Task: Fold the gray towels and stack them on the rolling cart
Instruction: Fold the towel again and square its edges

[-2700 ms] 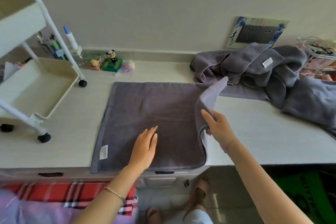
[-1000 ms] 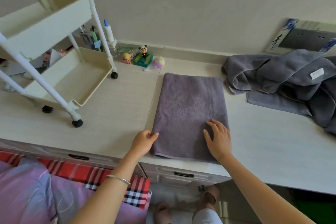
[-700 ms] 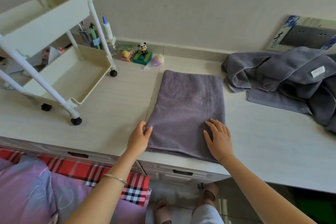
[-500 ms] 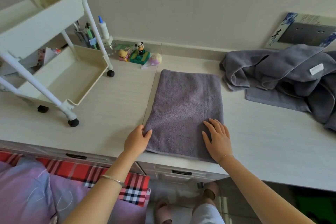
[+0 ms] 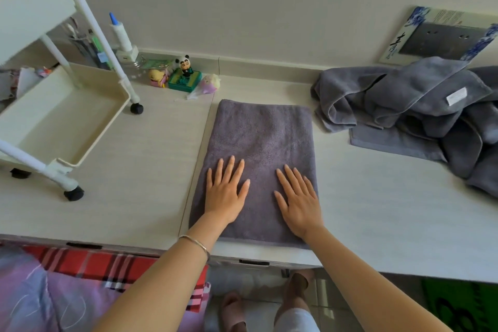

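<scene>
A gray towel (image 5: pixel 262 137), folded into a long rectangle, lies flat on the pale counter (image 5: pixel 140 167) in front of me. My left hand (image 5: pixel 226 191) rests palm down on its near left part, fingers straight and spread. My right hand (image 5: pixel 297 197) lies flat on the near right part, close to the towel's right edge. A heap of unfolded gray towels (image 5: pixel 420 108) sits at the back right. The cream rolling cart (image 5: pixel 64 116) stands on the counter at the left, its lower tray bare.
Small figurines, among them a panda toy (image 5: pixel 185 66), line the wall behind the towel. A blue-capped bottle (image 5: pixel 120 34) and a pen holder stand by the cart. A framed panel (image 5: pixel 442 35) leans on the wall. Plaid bedding (image 5: pixel 89 267) lies below the counter edge.
The spread towel was folded in half into a narrow rectangle. My left hand has moved from the towel's near left corner onto its top; both hands now lie flat on it.
</scene>
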A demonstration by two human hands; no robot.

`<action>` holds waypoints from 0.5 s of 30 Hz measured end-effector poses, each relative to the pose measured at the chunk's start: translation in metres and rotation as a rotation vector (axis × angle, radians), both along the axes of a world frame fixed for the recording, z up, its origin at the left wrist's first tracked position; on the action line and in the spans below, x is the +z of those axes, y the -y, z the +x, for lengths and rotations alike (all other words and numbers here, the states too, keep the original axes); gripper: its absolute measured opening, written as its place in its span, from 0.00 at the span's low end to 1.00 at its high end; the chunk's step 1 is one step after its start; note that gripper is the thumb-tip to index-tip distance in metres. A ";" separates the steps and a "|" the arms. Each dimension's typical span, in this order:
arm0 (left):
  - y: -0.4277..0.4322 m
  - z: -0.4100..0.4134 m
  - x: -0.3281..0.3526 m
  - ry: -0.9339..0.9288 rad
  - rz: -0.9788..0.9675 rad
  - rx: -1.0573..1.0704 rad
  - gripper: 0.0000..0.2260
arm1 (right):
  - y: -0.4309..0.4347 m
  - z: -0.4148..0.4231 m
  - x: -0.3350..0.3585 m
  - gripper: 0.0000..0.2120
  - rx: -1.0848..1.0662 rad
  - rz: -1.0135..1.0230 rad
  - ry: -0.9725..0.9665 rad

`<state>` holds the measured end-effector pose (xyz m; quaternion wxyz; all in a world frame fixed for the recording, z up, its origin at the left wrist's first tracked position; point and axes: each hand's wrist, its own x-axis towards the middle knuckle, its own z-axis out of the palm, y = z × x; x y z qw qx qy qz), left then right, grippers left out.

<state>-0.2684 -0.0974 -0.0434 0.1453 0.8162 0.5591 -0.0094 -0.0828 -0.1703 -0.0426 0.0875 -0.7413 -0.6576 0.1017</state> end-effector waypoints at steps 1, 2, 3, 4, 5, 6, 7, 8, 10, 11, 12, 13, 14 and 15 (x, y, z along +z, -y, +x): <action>-0.003 0.000 0.000 0.005 -0.002 0.038 0.36 | 0.004 0.008 -0.003 0.32 -0.024 0.003 0.005; -0.008 0.002 0.000 0.007 -0.002 0.086 0.35 | 0.006 0.016 -0.005 0.34 -0.041 -0.008 0.004; -0.012 0.003 0.001 0.000 -0.004 0.133 0.33 | 0.008 0.021 -0.005 0.36 -0.051 -0.020 0.004; -0.017 0.005 0.002 -0.007 -0.013 0.171 0.32 | 0.007 0.025 -0.005 0.37 -0.056 -0.031 -0.001; -0.021 0.007 0.004 -0.006 -0.012 0.197 0.33 | 0.005 0.027 -0.003 0.39 -0.060 -0.034 -0.009; -0.026 0.011 0.006 0.003 0.015 0.203 0.34 | 0.000 0.028 0.000 0.40 -0.064 -0.026 -0.021; -0.029 0.014 0.009 0.021 0.063 0.173 0.35 | -0.006 0.027 0.004 0.39 -0.072 -0.004 -0.038; -0.035 0.020 0.011 0.044 0.104 0.110 0.34 | -0.017 0.026 0.007 0.37 -0.076 0.027 -0.059; -0.043 0.033 0.013 0.065 0.146 -0.056 0.28 | -0.041 0.021 0.015 0.31 -0.052 0.090 -0.083; -0.048 0.041 0.013 0.059 0.147 -0.117 0.27 | -0.055 0.018 0.018 0.30 -0.029 0.107 -0.085; -0.052 0.048 0.012 0.041 0.142 -0.149 0.26 | -0.069 0.017 0.020 0.30 -0.004 0.111 -0.076; -0.058 0.054 0.010 0.017 0.127 -0.152 0.27 | -0.083 0.018 0.020 0.30 0.013 0.094 -0.065; -0.065 0.060 0.006 -0.004 0.114 -0.127 0.28 | -0.095 0.023 0.017 0.31 0.020 0.074 -0.049; -0.070 0.063 0.002 -0.014 0.104 -0.084 0.29 | -0.103 0.028 0.012 0.33 0.021 0.053 -0.025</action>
